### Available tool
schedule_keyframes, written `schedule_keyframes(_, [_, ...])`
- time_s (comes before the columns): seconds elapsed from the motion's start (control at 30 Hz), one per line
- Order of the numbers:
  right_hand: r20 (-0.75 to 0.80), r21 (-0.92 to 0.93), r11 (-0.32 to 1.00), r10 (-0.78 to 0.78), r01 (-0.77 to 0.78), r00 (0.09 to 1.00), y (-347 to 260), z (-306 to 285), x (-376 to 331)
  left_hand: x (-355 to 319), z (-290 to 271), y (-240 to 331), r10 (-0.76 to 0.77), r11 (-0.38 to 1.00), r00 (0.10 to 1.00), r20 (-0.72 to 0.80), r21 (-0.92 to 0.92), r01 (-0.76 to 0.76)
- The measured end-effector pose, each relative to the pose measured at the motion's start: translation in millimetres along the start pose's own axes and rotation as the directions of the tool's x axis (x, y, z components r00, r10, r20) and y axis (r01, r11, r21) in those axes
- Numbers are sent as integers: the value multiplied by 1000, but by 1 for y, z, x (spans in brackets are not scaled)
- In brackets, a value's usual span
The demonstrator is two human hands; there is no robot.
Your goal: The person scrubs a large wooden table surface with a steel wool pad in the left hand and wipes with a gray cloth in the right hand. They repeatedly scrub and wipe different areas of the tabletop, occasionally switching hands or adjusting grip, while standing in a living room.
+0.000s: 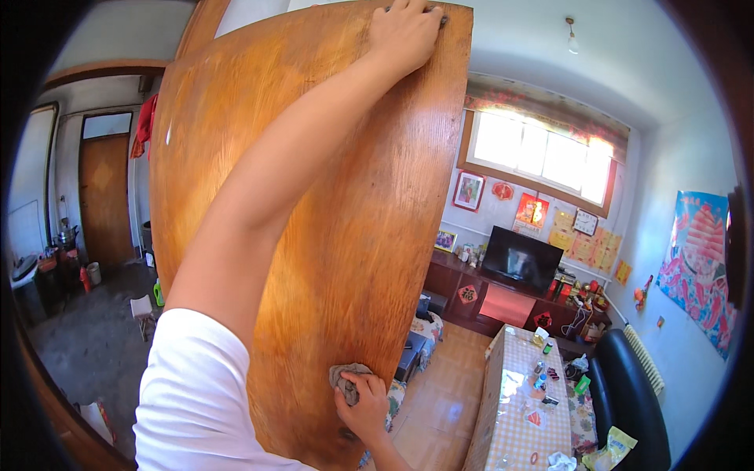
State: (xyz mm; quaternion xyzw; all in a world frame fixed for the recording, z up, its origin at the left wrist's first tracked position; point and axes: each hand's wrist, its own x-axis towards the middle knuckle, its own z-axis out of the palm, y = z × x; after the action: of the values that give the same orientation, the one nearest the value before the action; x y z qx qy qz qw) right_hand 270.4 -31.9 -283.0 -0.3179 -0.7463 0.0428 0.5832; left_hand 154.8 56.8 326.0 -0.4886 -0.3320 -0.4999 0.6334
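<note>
A wooden door (345, 259) fills the near middle, a checked tabletop (503, 408) right of it. Far left, a pale bucket (94, 274) hides its contents. The left hand (403, 35) curls over a dark fitting (444, 20); the right hand (367, 405) grasps a grey cloth (344, 384) low on the door: wiping, I'd judge, and the next stroke wants even pressure. What the tabletop's bottles (539, 381) hold, I can't tell.

Black character (469, 294) on red diamond (467, 286)
</note>
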Motion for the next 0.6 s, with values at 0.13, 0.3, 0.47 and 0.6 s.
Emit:
schedule_keyframes(0.13, [-5, 18, 1000, -11, 11, 1000, -8, 2, 3, -13, -21, 18, 87, 996, 996, -27, -25, -88])
schedule_keyframes(0.3, [-13, -11, 1000, -14, 13, 1000, -2, 0, 1, -83, -39, 45, 222, 973, 974, 36, -72, -219])
schedule_keyframes(0.47, [-5, -4, 1000, -17, 17, 1000, -4, 0, 3, -69, -32, 27, 307, 952, 952, 7, -6, -307])
schedule_keyframes(0.6, [1, -2, 1000, -19, 19, 1000, -7, 4, 2, -21, -24, 14, 183, 983, 982, -38, -3, -183])
